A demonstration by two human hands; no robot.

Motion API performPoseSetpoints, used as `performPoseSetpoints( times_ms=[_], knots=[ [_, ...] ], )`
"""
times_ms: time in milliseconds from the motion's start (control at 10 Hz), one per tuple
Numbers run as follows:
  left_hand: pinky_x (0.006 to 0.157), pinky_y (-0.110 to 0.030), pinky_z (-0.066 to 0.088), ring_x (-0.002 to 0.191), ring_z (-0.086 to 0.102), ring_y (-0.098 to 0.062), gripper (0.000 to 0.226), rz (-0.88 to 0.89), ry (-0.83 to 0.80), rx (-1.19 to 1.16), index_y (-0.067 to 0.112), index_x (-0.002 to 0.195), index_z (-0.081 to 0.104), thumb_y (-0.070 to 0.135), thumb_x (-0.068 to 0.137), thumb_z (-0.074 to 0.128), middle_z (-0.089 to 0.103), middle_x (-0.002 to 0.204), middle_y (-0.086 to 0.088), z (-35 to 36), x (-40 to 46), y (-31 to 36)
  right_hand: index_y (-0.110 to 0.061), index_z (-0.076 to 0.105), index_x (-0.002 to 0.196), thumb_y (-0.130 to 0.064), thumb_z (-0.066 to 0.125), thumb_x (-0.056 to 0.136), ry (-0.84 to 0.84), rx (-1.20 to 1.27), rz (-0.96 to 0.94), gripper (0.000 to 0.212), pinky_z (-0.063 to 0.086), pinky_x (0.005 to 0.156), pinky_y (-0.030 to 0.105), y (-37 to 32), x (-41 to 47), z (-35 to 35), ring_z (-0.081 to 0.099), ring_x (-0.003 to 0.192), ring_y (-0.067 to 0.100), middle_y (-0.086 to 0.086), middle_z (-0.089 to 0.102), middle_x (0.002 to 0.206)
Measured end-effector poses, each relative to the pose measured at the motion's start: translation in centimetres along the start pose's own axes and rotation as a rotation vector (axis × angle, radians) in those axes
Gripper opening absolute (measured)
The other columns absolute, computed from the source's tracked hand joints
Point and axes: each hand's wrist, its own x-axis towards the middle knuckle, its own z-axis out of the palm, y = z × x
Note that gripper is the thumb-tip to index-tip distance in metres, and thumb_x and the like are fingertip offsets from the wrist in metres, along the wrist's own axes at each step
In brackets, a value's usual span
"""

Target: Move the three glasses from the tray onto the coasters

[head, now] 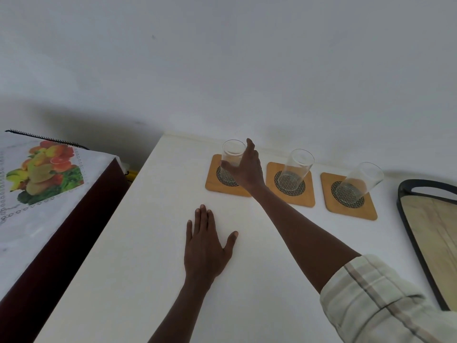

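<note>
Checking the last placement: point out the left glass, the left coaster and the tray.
left glass (pixel 232 152): head view, on its clear upper wall.
left coaster (pixel 212 180): head view, on its bare wooden left edge.
tray (pixel 405 219): head view, on its dark left rim.

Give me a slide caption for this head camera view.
Right hand sets the third glass on the left coaster; left hand flat on table.

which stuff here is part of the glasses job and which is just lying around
Job: left glass, middle glass, right glass, three coasters, tray, right hand.
Lying about: fruit-print cloth, resting left hand.
</note>
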Motion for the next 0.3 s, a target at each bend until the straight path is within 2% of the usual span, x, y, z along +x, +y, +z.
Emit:
performPoseSetpoints(
  times_ms=[100,300],
  knots=[
    [0.126,-0.042,0.010,0.155,0.003,-0.019,0.099,-0.007,0.001,0.007,0.012,0.157,0.013,0.080,0.085,0.017,0.008,0.167,-0.005,0.0,0.1,-0.1,-0.011,0.010,0.156,-0.050,0.074,0.081,0.044,0.019,-0.024,0.106,0.039,0.103,0.051,0.1,-1.2,-0.3,0.038,0.133,0.043,0.023,0.036,0.147],
    [0.126,-0.042,0.008,0.155,0.005,-0.020,0.097,0.005,0.003,0.011,0.011,0.157,0.016,0.079,0.087,0.019,0.010,0.167,-0.006,0.1,-0.1,0.0,-0.001,0.026,0.151,-0.048,0.061,0.092,0.269,-0.095,-0.231,0.083,0.043,0.106,0.046,1.4,-5.9,-1.7,0.043,0.131,0.034,0.020,0.044,0.142]
  ],
)
